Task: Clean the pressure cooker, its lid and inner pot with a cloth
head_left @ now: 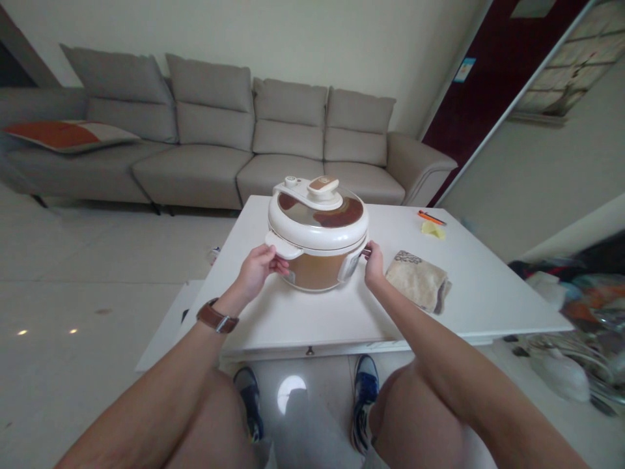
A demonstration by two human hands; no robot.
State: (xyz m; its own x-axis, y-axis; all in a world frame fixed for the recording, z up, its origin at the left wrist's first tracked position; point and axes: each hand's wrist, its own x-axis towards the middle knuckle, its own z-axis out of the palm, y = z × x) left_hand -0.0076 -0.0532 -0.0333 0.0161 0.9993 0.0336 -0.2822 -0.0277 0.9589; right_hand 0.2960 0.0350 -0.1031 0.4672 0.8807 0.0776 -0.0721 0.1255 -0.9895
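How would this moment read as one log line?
cooker: lidded; left hand: gripping side handle; right hand: at opposite side; cloth: on table

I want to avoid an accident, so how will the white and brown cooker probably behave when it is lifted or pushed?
The cooker is probably stiff and rather heavy, judging by its bulky body and thick lid. It seems unlikely to roll, being wide and upright. The lid's shiny top may feel slippery.
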